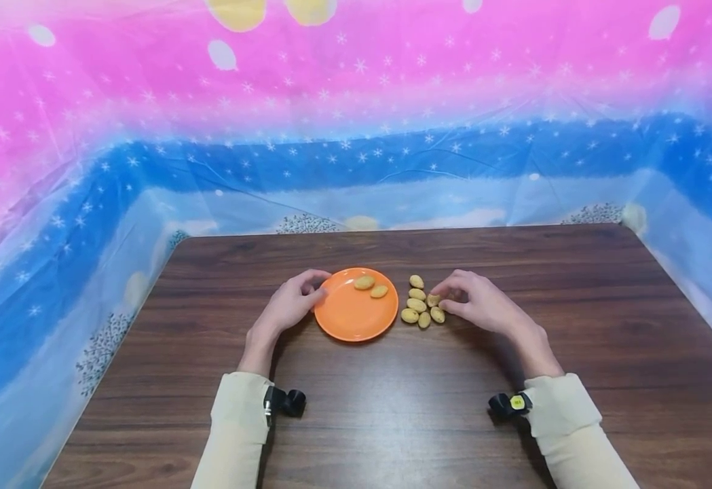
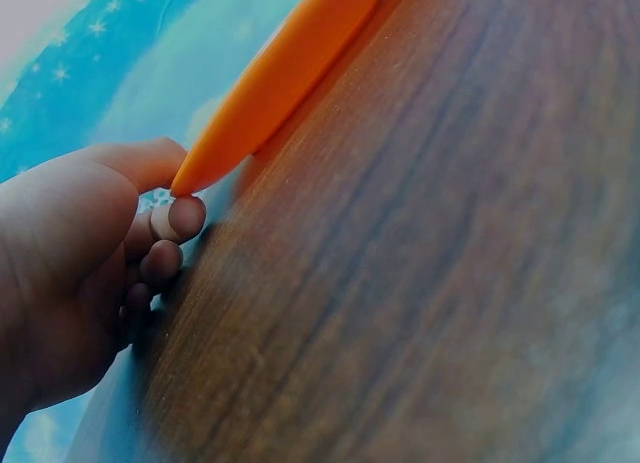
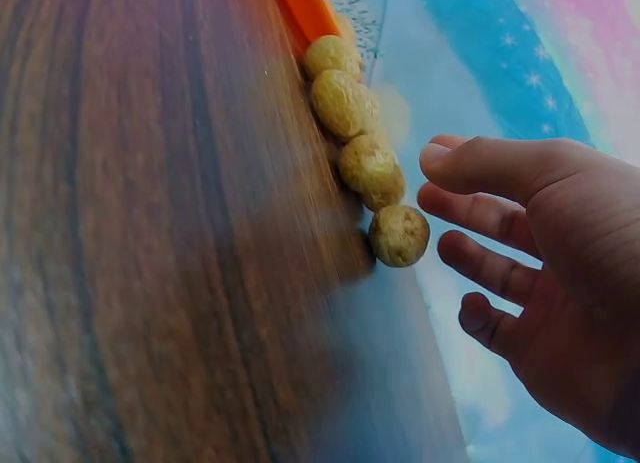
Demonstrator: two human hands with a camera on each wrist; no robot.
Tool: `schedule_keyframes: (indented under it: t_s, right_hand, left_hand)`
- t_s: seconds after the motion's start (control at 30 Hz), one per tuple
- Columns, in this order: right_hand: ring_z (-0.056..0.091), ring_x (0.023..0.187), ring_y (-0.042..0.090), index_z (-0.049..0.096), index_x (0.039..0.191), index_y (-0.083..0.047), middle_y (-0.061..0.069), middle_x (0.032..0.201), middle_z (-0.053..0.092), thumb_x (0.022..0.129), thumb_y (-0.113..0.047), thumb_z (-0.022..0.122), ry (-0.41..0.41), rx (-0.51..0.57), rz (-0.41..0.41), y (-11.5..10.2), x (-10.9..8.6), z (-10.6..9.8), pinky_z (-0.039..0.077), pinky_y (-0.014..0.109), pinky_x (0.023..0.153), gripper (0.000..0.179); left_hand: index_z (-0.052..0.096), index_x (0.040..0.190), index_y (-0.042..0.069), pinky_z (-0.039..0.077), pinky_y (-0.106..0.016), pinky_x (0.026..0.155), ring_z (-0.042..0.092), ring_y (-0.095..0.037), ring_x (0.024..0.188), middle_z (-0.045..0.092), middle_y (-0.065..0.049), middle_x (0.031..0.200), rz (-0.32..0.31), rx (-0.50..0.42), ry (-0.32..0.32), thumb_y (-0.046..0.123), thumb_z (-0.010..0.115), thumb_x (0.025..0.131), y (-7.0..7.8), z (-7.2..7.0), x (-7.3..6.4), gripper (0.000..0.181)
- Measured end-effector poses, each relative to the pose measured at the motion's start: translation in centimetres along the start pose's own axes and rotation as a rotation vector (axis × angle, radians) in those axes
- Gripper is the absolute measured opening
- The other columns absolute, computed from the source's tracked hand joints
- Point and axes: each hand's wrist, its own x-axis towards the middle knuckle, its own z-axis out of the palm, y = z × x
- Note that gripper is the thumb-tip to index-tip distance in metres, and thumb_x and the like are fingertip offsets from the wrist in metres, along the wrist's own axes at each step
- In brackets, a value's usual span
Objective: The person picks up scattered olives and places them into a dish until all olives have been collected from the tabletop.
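Note:
An orange plate (image 1: 356, 319) lies on the table, bearing two small oval yellow-brown pieces (image 1: 364, 282) with rough skins, perhaps nuts or fruits. My left hand (image 1: 288, 302) pinches the plate's left rim between thumb and fingers; the left wrist view shows the plate edge (image 2: 270, 83) between them. To the right of the plate, several similar oval pieces (image 1: 417, 305) lie in a loose cluster. Right beside that cluster is my right hand (image 1: 484, 302), thumb and fingers bent loosely and apart. In the right wrist view a gap shows between its fingertips and the nearest piece (image 3: 399, 235).
The dark wood-grain table (image 1: 392, 421) extends around the plate and cluster. Behind and at the sides hangs a pink and blue cloth (image 1: 356, 156) with snowflake patterns. A small black camera (image 1: 285, 402) is strapped at each wrist over cream sleeves (image 1: 239, 414).

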Motion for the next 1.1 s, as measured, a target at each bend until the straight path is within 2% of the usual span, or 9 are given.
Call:
schedule_keyframes:
  t_s: [0.53,1.1]
  right_hand:
    - [0.056,0.086,0.017,0.073,0.117,-0.012,0.001,0.108,0.064,0.094,-0.012,0.072,0.044,0.017,-0.015,1.5,-0.7,-0.7,0.046,0.037,0.074,0.023]
    - [0.053,0.086,0.021,0.070,0.124,-0.012,0.006,0.109,0.062,0.091,-0.014,0.074,-0.003,0.021,0.026,2.3,-0.9,-0.5,0.043,0.038,0.074,0.033]
  left_hand:
    - [0.058,0.136,0.026,0.037,-0.034,0.061,0.053,-0.025,0.068,0.058,-0.007,0.082,-0.005,0.013,-0.005,0.032,0.060,0.102,-0.1,0.1,0.2,0.035]
    - [0.059,0.136,0.027,0.037,-0.033,0.061,0.053,-0.025,0.068,0.058,-0.007,0.081,-0.006,0.012,-0.002,0.031,0.060,0.102,-0.2,0.0,0.2,0.034]
